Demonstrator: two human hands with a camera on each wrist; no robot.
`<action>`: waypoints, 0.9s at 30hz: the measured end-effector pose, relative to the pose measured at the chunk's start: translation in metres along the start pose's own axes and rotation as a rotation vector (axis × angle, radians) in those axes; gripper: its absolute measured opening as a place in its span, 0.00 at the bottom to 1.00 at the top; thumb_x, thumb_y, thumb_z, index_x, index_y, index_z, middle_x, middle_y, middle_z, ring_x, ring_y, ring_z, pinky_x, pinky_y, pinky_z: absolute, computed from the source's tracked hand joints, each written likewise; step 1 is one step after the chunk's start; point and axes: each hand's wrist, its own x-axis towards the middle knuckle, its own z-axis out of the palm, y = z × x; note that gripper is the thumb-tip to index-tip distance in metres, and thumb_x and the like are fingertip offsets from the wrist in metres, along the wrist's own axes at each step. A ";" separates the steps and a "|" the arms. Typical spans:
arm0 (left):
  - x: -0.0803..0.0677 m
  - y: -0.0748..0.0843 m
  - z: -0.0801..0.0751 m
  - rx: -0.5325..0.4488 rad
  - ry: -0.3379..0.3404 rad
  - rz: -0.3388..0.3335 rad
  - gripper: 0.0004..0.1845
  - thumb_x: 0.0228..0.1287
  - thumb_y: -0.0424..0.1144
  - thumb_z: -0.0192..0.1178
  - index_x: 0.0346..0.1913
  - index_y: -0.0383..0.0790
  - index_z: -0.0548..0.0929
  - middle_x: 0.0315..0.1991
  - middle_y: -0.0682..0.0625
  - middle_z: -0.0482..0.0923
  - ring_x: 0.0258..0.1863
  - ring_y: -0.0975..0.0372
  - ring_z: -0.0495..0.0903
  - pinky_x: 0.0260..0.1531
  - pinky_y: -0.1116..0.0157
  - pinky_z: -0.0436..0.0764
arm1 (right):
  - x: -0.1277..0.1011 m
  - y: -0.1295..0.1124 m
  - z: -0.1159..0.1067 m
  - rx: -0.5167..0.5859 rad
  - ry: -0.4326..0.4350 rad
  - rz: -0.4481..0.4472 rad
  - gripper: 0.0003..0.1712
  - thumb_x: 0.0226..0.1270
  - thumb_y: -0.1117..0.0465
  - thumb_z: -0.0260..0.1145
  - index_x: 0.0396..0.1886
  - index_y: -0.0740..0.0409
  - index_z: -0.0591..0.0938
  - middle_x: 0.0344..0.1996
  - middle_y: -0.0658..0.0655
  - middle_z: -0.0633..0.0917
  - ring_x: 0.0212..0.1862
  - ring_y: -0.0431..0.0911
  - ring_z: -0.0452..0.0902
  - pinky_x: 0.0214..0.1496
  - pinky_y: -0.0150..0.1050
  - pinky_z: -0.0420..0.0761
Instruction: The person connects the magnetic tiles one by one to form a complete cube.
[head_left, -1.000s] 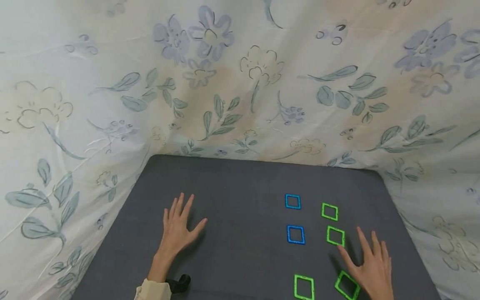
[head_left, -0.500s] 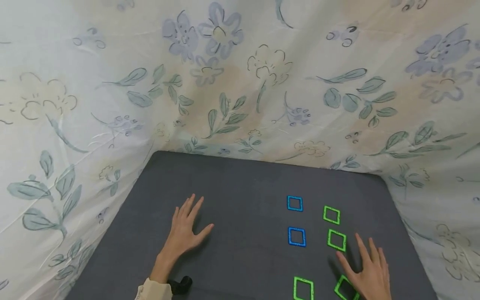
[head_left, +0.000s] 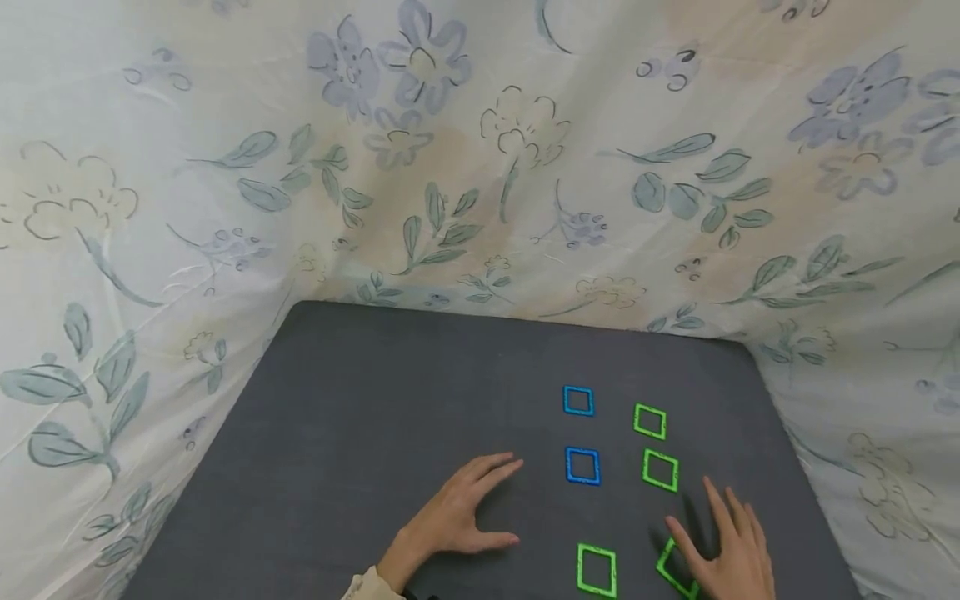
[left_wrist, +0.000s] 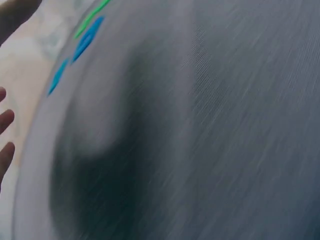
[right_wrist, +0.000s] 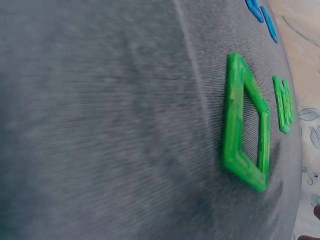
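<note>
A dark grey mat (head_left: 360,392) carries several thin square frames. Two are blue (head_left: 578,400) (head_left: 582,466); the green ones (head_left: 649,421) (head_left: 660,470) (head_left: 597,571) lie to the right and nearer me. My left hand (head_left: 480,508) lies flat on the mat, fingers spread and pointing at the nearer blue frame, a short gap away. My right hand (head_left: 712,537) rests open at the front right, partly covering a tilted green frame (head_left: 672,571). The right wrist view shows a green frame (right_wrist: 245,122) up close. The left wrist view is blurred, with blue frames (left_wrist: 87,37) far off.
A floral cloth (head_left: 480,167) hangs behind the mat and drapes down both its sides. The mat's left half (head_left: 300,467) holds nothing but my left forearm and its pale sleeve (head_left: 367,585).
My left hand has slid to the right across the mat, from the left half to just short of the nearer blue frame. My right hand has stayed over the tilted green frame.
</note>
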 end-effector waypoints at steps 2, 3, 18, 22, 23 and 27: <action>0.003 0.006 0.013 -0.027 -0.050 0.034 0.53 0.57 0.63 0.72 0.81 0.59 0.56 0.76 0.48 0.66 0.72 0.57 0.70 0.65 0.50 0.76 | -0.004 0.001 0.002 0.003 -0.009 0.029 0.57 0.62 0.30 0.68 0.82 0.51 0.58 0.73 0.78 0.62 0.71 0.81 0.54 0.66 0.80 0.56; 0.005 0.008 0.019 -0.037 -0.068 0.055 0.53 0.57 0.63 0.72 0.81 0.58 0.56 0.76 0.49 0.66 0.72 0.57 0.71 0.65 0.51 0.77 | -0.006 0.002 0.002 0.007 -0.012 0.043 0.57 0.62 0.29 0.68 0.82 0.51 0.59 0.73 0.78 0.63 0.71 0.81 0.54 0.66 0.80 0.57; 0.020 0.042 0.090 0.008 -0.232 0.254 0.50 0.58 0.59 0.72 0.80 0.55 0.59 0.69 0.60 0.75 0.62 0.69 0.74 0.70 0.58 0.68 | -0.032 0.015 0.014 0.016 0.081 0.101 0.56 0.57 0.31 0.73 0.78 0.54 0.66 0.68 0.75 0.70 0.67 0.75 0.63 0.66 0.75 0.62; 0.023 0.048 0.098 -0.071 -0.281 0.239 0.43 0.66 0.56 0.67 0.80 0.56 0.60 0.67 0.60 0.77 0.59 0.71 0.75 0.67 0.66 0.68 | -0.034 0.019 0.017 0.011 0.066 0.087 0.57 0.57 0.31 0.72 0.79 0.53 0.64 0.68 0.75 0.71 0.66 0.75 0.64 0.65 0.75 0.64; 0.024 0.050 0.099 -0.089 -0.296 0.233 0.42 0.67 0.55 0.66 0.80 0.56 0.60 0.66 0.60 0.78 0.59 0.71 0.75 0.66 0.67 0.68 | -0.035 0.019 0.017 0.010 0.061 0.085 0.57 0.58 0.31 0.72 0.80 0.53 0.63 0.68 0.75 0.71 0.66 0.75 0.64 0.65 0.75 0.64; 0.028 0.054 0.101 -0.168 -0.349 0.198 0.40 0.69 0.52 0.66 0.79 0.56 0.61 0.64 0.57 0.80 0.57 0.71 0.75 0.64 0.71 0.69 | -0.036 0.021 0.020 0.000 0.072 0.078 0.57 0.57 0.30 0.72 0.80 0.52 0.64 0.67 0.74 0.72 0.66 0.75 0.65 0.63 0.75 0.65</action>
